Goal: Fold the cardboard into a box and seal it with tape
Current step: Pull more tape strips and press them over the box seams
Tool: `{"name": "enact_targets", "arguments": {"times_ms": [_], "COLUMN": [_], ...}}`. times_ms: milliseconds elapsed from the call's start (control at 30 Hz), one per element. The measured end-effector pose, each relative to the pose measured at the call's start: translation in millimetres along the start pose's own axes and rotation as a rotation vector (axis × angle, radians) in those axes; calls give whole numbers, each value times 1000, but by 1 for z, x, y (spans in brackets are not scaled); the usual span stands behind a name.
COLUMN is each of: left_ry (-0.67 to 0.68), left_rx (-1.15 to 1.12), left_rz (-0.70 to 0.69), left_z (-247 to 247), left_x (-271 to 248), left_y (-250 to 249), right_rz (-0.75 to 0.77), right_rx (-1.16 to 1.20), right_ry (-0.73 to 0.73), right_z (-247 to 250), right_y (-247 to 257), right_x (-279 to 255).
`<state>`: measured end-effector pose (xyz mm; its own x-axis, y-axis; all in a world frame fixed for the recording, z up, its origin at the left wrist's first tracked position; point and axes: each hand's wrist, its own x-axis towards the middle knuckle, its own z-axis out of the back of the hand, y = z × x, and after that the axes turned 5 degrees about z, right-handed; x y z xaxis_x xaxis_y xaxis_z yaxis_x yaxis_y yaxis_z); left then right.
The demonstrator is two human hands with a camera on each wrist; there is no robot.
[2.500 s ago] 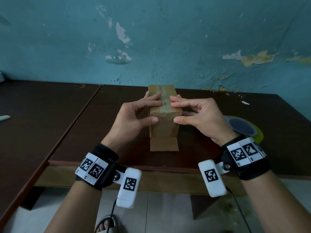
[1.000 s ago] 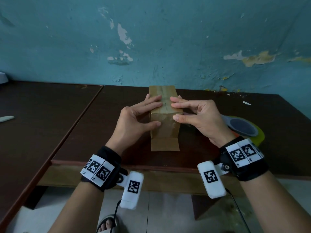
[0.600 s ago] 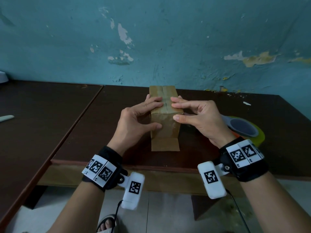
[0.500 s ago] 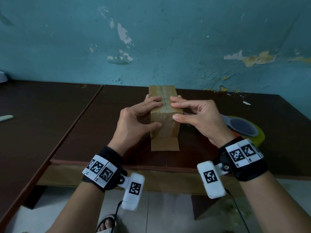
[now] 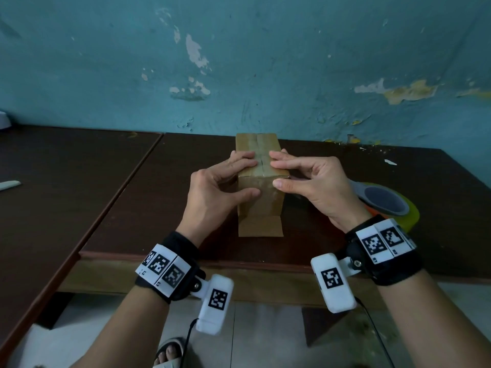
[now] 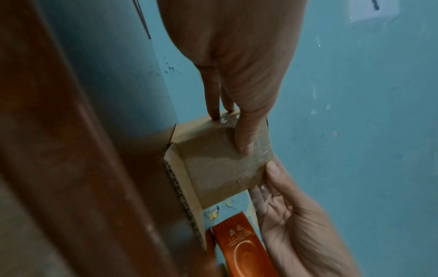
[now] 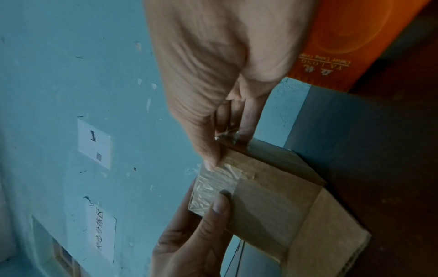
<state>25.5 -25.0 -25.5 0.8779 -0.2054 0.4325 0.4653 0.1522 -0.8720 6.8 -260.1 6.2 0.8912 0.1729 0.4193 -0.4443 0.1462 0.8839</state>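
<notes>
A brown cardboard box (image 5: 259,205) stands mid-table, its top flaps closed under clear tape (image 7: 213,187) that runs over the near top edge. One bottom flap (image 5: 259,226) lies flat on the table towards me. My left hand (image 5: 220,187) lays straight fingers on the top and presses its thumb (image 6: 244,138) on the near face. My right hand (image 5: 305,179) holds the upper right corner: index finger on top, thumb (image 7: 211,155) on the near face, other fingers curled at the right side. An orange tape dispenser (image 5: 382,200) lies just right of the box.
The dark wooden table (image 5: 186,254) stands against a peeling blue wall. A second table (image 5: 53,195) adjoins it on the left with a white object (image 5: 9,185) on it. A sandalled foot (image 5: 170,353) shows below the table's front edge.
Hardly anything: both hands stay at the box's near top edge, and the thumbs have shifted only slightly on the near face.
</notes>
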Motion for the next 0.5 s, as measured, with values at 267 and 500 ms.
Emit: {"name": "enact_targets", "arguments": {"times_ms": [267,500], "left_ry": [-24,-48], "left_rx": [17,-13], "left_rz": [-40,-34], "left_z": [-5,-4], "left_x": [-1,0], "left_y": [-2,0], "right_rz": [-1,3], "right_rx": [6,1], "right_ry": [8,1], "right_z": [1,-1], "right_y": [-1,0], "right_x": [0,0]}}
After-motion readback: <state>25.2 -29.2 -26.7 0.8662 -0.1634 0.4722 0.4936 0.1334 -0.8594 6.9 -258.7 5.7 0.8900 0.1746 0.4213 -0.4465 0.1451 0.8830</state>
